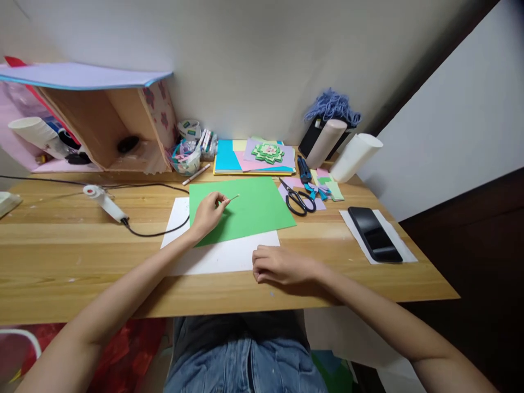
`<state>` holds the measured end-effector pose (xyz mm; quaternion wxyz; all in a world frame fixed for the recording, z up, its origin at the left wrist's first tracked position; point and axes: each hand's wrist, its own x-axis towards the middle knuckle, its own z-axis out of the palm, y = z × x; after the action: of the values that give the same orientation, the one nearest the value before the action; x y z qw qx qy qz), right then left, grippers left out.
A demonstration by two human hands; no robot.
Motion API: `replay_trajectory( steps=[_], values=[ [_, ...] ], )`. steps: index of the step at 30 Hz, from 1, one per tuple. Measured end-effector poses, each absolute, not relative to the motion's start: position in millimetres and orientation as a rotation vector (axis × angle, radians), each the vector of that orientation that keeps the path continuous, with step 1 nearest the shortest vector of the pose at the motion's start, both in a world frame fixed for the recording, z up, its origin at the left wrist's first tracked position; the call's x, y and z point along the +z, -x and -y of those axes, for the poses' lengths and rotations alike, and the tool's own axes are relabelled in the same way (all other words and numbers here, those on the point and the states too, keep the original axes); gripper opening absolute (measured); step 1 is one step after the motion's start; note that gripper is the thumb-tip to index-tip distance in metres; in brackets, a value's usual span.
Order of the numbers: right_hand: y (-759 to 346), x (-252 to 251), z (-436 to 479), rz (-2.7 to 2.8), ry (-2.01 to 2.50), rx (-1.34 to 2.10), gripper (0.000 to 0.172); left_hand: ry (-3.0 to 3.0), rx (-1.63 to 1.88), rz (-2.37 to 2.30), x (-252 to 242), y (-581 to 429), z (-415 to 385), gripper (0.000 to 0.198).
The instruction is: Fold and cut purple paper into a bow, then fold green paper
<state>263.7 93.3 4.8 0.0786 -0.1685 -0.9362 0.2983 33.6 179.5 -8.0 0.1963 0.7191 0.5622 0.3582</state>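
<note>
A green sheet point(249, 210) lies on the wooden table, partly over a white sheet point(229, 259). Above the green sheet's left part, my left hand point(209, 214) pinches a thin, short stick point(234, 197) with a pale tip; its exact kind is too small to tell. My right hand point(278, 265) rests at the white sheet's lower right corner with fingers curled in. Nothing shows in its grip. Black-handled scissors point(298, 199) lie just right of the green sheet, on purple paper pieces point(315, 204).
A white corded glue gun point(105, 202) lies at left, its black cable reaching the sheets. Behind stand a box point(158, 120), a basket point(186, 162), stacked papers with a layered paper flower point(268, 153), and paper rolls point(356, 157). A phone point(374, 234) lies at right.
</note>
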Motion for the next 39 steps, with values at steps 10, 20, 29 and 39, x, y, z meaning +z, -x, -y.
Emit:
replay_trajectory(
  steps=[10, 20, 29, 39],
  values=[
    [-208, 28, -224, 2.271, 0.87, 0.531, 0.013, -1.789, 1.326, -1.946, 30, 17, -236, 0.025],
    [-56, 49, -350, 2.14, 0.918, 0.509, 0.018, -1.862, 1.317, -2.301, 60, 62, -288, 0.027],
    [-161, 39, -301, 2.168, 0.868, 0.56, 0.024, -2.455, 0.734, -1.251, 26, 15, -185, 0.021],
    [-299, 1, -190, 2.539, 0.891, 0.699, 0.043, -2.52, 0.434, -0.943, -1, -21, -144, 0.034]
  ],
)
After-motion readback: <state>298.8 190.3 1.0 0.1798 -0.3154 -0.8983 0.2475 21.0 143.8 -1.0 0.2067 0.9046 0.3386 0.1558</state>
